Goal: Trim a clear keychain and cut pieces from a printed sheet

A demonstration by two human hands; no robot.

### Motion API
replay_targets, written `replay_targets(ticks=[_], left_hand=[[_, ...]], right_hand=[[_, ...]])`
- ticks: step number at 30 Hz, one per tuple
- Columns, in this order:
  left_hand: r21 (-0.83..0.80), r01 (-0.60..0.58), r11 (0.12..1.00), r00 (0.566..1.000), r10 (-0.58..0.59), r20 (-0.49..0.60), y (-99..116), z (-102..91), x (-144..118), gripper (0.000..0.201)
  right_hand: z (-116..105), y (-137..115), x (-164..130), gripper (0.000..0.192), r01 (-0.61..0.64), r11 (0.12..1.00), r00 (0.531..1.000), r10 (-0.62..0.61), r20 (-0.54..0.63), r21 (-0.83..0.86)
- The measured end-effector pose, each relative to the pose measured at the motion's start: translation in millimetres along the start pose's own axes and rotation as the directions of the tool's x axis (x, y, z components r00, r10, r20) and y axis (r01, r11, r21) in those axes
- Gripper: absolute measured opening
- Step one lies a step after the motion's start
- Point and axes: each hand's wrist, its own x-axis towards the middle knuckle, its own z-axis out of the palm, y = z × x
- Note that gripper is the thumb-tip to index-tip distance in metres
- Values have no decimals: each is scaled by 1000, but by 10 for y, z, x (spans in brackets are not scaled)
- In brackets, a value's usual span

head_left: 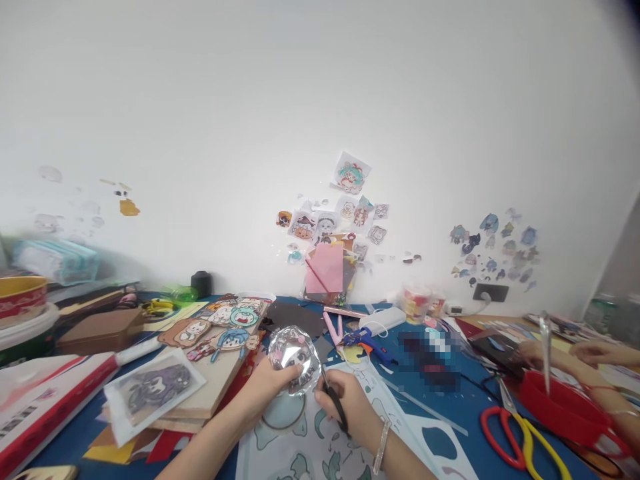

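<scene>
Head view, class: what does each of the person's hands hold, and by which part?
Left hand grips the shiny laminated cartoon cutout by its lower-left edge; right hand holds black-handled scissors by the handles.

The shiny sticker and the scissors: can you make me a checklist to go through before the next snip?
1. Left hand holds the shiny sticker by its lower left edge: ok.
2. Right hand has a grip on the black scissors: ok.
3. Blades at the sticker's right edge: ok, though whether they are open or closed, cannot tell.
4. Left fingers away from the blades: ok, they are on the opposite side.
5. Sticker sheet lies under both hands to catch trimmings: ok.
6. Another person's hands at the right are well away from the cut: ok.
</scene>
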Motion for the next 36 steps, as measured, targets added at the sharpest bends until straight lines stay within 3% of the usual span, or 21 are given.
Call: replay_targets(ticks=[9,16,29,36], left_hand=[[13,-29,999,999,30,-19,-26,-13,30,45],[-18,-47,999,998,46,-40,-47,-10,56,46],[77,-50,996,998,47,34,-16,-10,14,43],[57,-57,997,998,56,29,41,16,-26,35]], right_hand=[[25,-75,-42,11,17,1000,1000,-17,-25,-8],[12,13,-12,14,24,999,999,-25,-28,-35],[-16,-38,-21,12,33,999,998,-33,48,6],[-25,7,2,14,46,999,999,-46,15,-20]])
